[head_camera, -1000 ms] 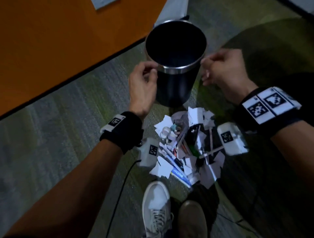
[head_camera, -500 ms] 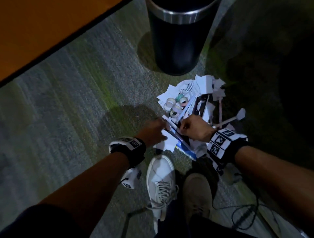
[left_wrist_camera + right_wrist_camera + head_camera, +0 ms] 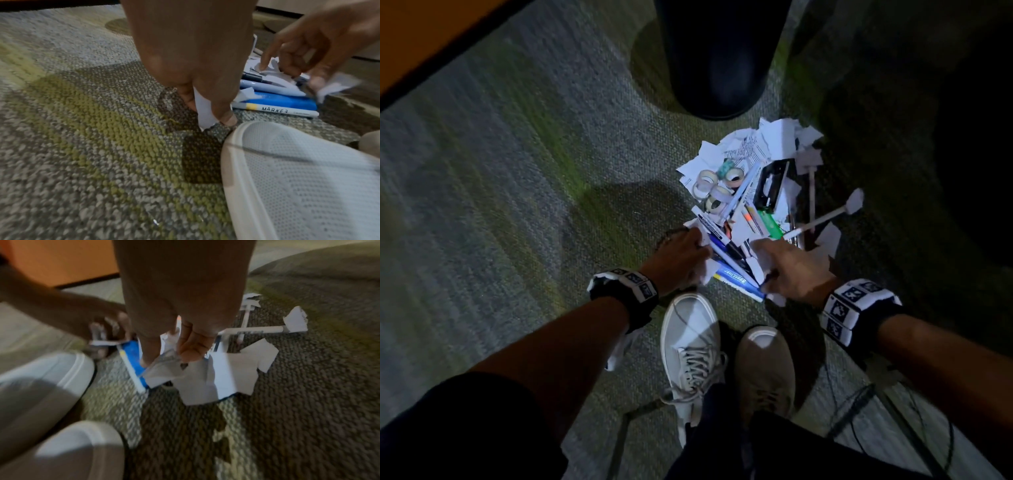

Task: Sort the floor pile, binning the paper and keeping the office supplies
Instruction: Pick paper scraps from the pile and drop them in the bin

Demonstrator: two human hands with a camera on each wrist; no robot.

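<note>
Both hands are down at the near edge of the floor pile, which lies on the carpet just short of the dark bin. The left hand pinches a white paper scrap between thumb and fingertip, its lower edge touching the carpet. The right hand has fingers curled round crumpled paper (part of it hidden under the palm). Judgement: the scraps are light, limp and tear-prone, so a bunched handful suits better than edge pinches. The marker, pens and tape rolls are stiff and likely to roll; take them mid-barrel.
</note>
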